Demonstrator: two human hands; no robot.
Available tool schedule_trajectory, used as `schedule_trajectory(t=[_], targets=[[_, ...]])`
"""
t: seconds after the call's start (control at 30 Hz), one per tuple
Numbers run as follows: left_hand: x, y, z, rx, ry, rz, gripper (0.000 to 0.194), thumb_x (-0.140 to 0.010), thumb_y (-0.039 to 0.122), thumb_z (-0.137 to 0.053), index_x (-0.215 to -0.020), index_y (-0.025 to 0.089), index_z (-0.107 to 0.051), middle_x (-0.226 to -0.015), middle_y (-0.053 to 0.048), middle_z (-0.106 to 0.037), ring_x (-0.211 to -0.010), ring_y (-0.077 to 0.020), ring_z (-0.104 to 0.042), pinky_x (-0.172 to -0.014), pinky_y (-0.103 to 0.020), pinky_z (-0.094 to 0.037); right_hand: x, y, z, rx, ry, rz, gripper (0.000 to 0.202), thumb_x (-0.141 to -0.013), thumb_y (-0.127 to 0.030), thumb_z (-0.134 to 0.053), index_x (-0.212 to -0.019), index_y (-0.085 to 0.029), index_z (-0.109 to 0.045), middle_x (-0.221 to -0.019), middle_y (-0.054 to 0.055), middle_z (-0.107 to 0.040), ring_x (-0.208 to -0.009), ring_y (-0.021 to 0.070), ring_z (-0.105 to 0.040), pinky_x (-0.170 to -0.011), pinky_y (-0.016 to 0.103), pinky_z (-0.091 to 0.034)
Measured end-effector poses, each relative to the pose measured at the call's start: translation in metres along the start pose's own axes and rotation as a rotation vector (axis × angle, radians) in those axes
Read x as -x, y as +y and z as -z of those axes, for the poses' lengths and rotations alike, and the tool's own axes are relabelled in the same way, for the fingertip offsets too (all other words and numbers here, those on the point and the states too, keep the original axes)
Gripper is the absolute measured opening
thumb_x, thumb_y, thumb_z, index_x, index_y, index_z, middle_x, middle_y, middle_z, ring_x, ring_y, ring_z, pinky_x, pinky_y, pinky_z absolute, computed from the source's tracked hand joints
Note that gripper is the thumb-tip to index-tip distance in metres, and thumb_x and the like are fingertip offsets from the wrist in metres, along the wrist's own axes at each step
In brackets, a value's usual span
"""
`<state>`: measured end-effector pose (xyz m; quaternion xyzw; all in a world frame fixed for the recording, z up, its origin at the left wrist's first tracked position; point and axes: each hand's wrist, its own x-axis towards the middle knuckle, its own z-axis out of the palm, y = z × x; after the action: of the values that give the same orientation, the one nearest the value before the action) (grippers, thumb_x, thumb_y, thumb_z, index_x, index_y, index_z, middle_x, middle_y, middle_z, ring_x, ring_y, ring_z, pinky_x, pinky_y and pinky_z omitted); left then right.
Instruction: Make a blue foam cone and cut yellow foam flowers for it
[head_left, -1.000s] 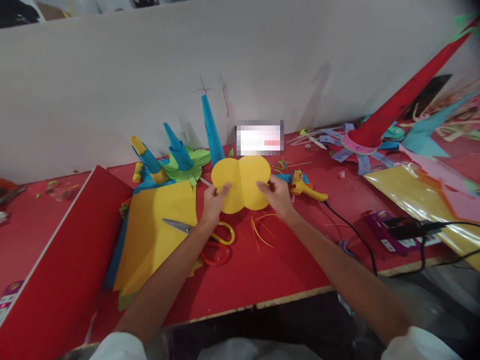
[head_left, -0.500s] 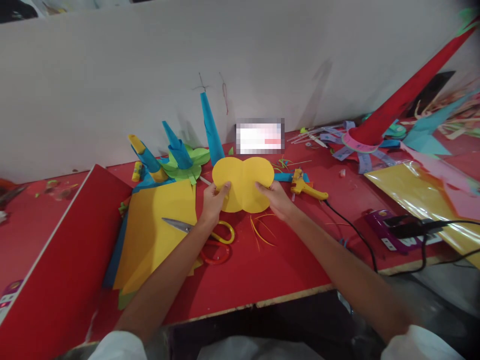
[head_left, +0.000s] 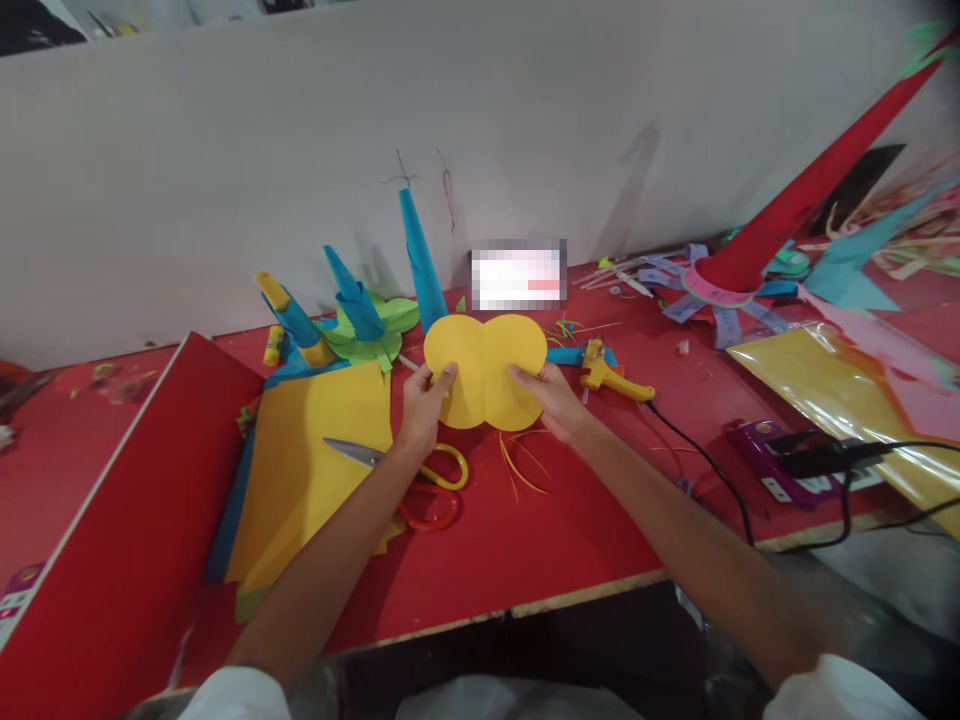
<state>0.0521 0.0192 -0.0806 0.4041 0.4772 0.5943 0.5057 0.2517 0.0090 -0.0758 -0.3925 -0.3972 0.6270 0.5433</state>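
Note:
Both hands hold up a yellow paper cutout (head_left: 486, 365) with rounded lobes and a crease down its middle. My left hand (head_left: 425, 402) pinches its left side, thumb in front and fingers behind. On the right side, my right hand (head_left: 555, 395) grips it the same way. Scissors (head_left: 439, 480) with a yellow and a red handle loop lie under my left forearm, blades resting on a stack of yellow paper (head_left: 315, 430). Thin yellow paper strips (head_left: 517, 465) lie on the table below the cutout.
A yellow glue gun (head_left: 615, 375) with a black cord lies to the right, near a purple power strip (head_left: 780, 460). Blue paper cones (head_left: 421, 260) stand by the wall, one on green petals (head_left: 394, 320). A red panel (head_left: 142, 500) rises at left; a tall red cone (head_left: 810, 190) leans at right.
The cutout's lower edge has tilted very slightly downward. Both hands keep the same hold; the rest of the view has barely shifted.

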Motion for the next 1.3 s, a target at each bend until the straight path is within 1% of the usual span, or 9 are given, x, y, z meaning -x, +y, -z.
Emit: schedule_trajectory(t=[0.13, 0.43, 0.57, 0.67, 0.83, 0.93, 1.03, 1.13, 1.3], targets=[[0.000, 0.002, 0.000, 0.026, -0.012, -0.009, 0.057, -0.069, 0.062, -0.093, -0.101, 0.017, -0.078, -0.107, -0.010, -0.083, -0.102, -0.0268, -0.078, -0.085, -0.036, -0.064, -0.001, 0.001, 0.001, -0.002, 0.039, -0.011, 0.060, -0.061, -0.065, -0.097, -0.099, -0.022, -0.082, -0.109, 0.010, -0.086, -0.105, 0.0367, -0.080, -0.090, 0.051, -0.067], [0.000, 0.001, 0.000, 0.022, 0.002, -0.001, 0.058, -0.073, 0.064, -0.090, -0.105, 0.018, -0.077, -0.109, -0.010, -0.083, -0.107, -0.0274, -0.078, -0.088, -0.036, -0.064, -0.003, 0.006, 0.002, 0.058, 0.066, 0.026, 0.059, -0.065, -0.067, -0.093, -0.101, -0.021, -0.081, -0.105, 0.010, -0.086, -0.107, 0.0375, -0.079, -0.088, 0.050, -0.067], [-0.001, 0.002, 0.000, 0.115, 0.042, 0.062, 0.060, -0.067, 0.064, -0.094, -0.101, 0.018, -0.077, -0.101, -0.009, -0.084, -0.105, -0.0284, -0.079, -0.089, -0.037, -0.065, -0.002, 0.007, 0.001, 0.062, 0.078, 0.019, 0.061, -0.063, -0.069, -0.094, -0.097, -0.020, -0.081, -0.103, 0.010, -0.086, -0.103, 0.0382, -0.080, -0.086, 0.050, -0.067], [0.001, 0.003, -0.001, 0.147, 0.061, 0.071, 0.060, -0.065, 0.063, -0.096, -0.100, 0.017, -0.078, -0.099, -0.009, -0.084, -0.104, -0.0283, -0.080, -0.090, -0.037, -0.066, -0.002, 0.008, 0.000, 0.070, 0.067, 0.031, 0.061, -0.063, -0.068, -0.095, -0.097, -0.020, -0.082, -0.105, 0.009, -0.086, -0.103, 0.0370, -0.080, -0.089, 0.049, -0.067], [0.004, 0.001, -0.001, 0.059, -0.041, -0.042, 0.055, -0.078, 0.065, -0.087, -0.102, 0.017, -0.076, -0.101, -0.008, -0.083, -0.105, -0.0275, -0.079, -0.087, -0.035, -0.066, -0.003, 0.012, 0.001, 0.053, 0.090, 0.101, 0.056, -0.068, -0.063, -0.094, -0.102, -0.021, -0.083, -0.113, 0.009, -0.086, -0.108, 0.0340, -0.079, -0.100, 0.050, -0.064], [0.004, -0.002, -0.001, -0.035, -0.091, -0.191, 0.053, -0.084, 0.063, -0.083, -0.111, 0.019, -0.072, -0.110, -0.008, -0.081, -0.109, -0.0245, -0.077, -0.090, -0.032, -0.064, -0.006, 0.016, 0.004, 0.037, 0.169, 0.144, 0.054, -0.069, -0.061, -0.094, -0.103, -0.020, -0.083, -0.117, 0.010, -0.085, -0.110, 0.0340, -0.079, -0.103, 0.051, -0.062], [0.003, -0.005, 0.000, -0.133, -0.088, -0.324, 0.054, -0.084, 0.058, -0.086, -0.116, 0.020, -0.065, -0.117, -0.009, -0.078, -0.111, -0.0229, -0.075, -0.093, -0.032, -0.063, -0.008, 0.018, 0.005, 0.025, 0.203, 0.153, 0.052, -0.070, -0.058, -0.094, -0.104, -0.020, -0.082, -0.119, 0.011, -0.085, -0.112, 0.0345, -0.078, -0.103, 0.051, -0.062], [0.000, -0.006, 0.001, -0.192, -0.086, -0.346, 0.053, -0.084, 0.053, -0.086, -0.118, 0.020, -0.064, -0.118, -0.010, -0.076, -0.107, -0.0219, -0.074, -0.090, -0.032, -0.062, -0.007, 0.017, 0.003, -0.039, 0.170, 0.157, 0.052, -0.070, -0.054, -0.096, -0.108, -0.022, -0.081, -0.117, 0.010, -0.085, -0.114, 0.0340, -0.078, -0.103, 0.050, -0.062], [0.000, -0.004, 0.002, -0.163, -0.050, -0.301, 0.048, -0.084, 0.047, -0.085, -0.117, 0.019, -0.065, -0.115, -0.008, -0.075, -0.101, -0.0210, -0.074, -0.087, -0.031, -0.062, -0.002, 0.009, 0.000, -0.211, 0.063, 0.126, 0.066, -0.064, -0.046, -0.101, -0.121, -0.026, -0.076, -0.115, 0.007, -0.085, -0.117, 0.0334, -0.078, -0.101, 0.049, -0.064]])
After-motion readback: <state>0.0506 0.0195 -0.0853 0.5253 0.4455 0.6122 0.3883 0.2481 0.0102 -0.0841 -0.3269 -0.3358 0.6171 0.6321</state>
